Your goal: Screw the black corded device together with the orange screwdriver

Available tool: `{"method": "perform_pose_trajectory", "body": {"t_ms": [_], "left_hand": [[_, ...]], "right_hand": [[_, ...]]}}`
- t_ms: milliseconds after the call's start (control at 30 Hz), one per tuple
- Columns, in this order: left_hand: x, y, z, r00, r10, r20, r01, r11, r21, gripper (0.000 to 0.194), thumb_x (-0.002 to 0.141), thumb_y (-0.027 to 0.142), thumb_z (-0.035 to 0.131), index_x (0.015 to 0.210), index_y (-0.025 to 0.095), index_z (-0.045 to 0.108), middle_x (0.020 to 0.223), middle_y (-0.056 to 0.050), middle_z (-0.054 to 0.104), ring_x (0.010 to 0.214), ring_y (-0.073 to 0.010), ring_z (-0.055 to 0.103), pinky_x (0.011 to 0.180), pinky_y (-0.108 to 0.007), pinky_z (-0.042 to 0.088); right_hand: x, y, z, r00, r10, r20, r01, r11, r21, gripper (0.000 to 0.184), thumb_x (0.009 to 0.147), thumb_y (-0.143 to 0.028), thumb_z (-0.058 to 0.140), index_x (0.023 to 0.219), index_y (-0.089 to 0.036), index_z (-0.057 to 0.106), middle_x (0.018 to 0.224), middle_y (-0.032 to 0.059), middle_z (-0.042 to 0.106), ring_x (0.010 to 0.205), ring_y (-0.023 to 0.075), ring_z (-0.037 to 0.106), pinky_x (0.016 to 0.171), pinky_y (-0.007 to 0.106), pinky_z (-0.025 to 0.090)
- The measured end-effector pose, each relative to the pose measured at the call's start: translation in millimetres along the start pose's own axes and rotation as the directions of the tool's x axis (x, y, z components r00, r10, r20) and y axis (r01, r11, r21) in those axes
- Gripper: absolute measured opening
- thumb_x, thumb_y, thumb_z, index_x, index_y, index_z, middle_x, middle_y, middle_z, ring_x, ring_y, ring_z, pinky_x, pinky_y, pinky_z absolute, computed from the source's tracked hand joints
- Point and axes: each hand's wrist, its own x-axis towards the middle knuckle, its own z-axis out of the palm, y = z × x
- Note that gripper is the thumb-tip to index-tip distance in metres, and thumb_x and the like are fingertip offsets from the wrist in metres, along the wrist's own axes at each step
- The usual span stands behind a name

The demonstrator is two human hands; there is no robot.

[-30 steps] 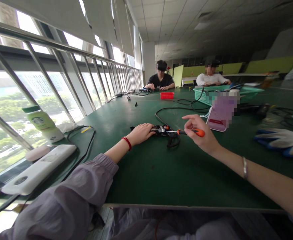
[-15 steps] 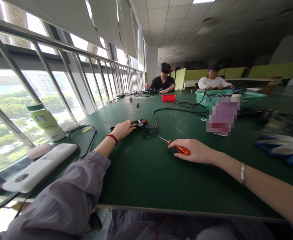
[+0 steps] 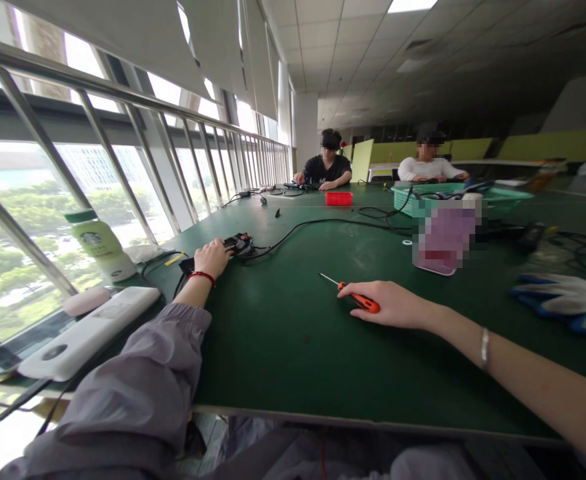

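My left hand (image 3: 211, 259) is closed on a small black device with exposed parts (image 3: 237, 243), at the left of the green table (image 3: 283, 347). Part of the device is hidden under my fingers. A black cable (image 3: 293, 231) runs from it across the table to the right. My right hand (image 3: 390, 303) rests low over the tabletop, its fingers around the orange-and-black handle of a screwdriver (image 3: 365, 302). The screwdriver's thin metal shaft points to the far left, apart from the device.
A phone (image 3: 445, 240) leans near the green basket (image 3: 407, 200). Gloves (image 3: 567, 297) lie at the right. A red tray (image 3: 339, 199) stands farther back. At the left are a bottle (image 3: 100, 247) and a white power bank (image 3: 93, 333). Two people sit at the far side.
My left hand has slid the device left, its cable trailing. My right hand has come down from beside the device to the tabletop with the screwdriver, which has left the device.
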Motion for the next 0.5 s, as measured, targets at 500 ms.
{"method": "perform_pose_trajectory", "body": {"t_ms": [500], "left_hand": [[2.6,-10.9,6.0,0.977,0.009,-0.214,-0.008,1.000,0.006,0.036,0.088,0.033,0.045,0.113,0.008,0.047,0.108,-0.016,0.059,0.102,-0.0313,0.055,0.081,-0.039,0.042]], "right_hand": [[0.4,4.0,2.3,1.000,0.012,0.010,-0.012,1.000,0.014,0.043,0.081,-0.044,0.052,0.121,-0.029,0.055,0.122,0.0030,0.060,0.099,0.0233,0.061,0.085,0.038,0.045]]}}
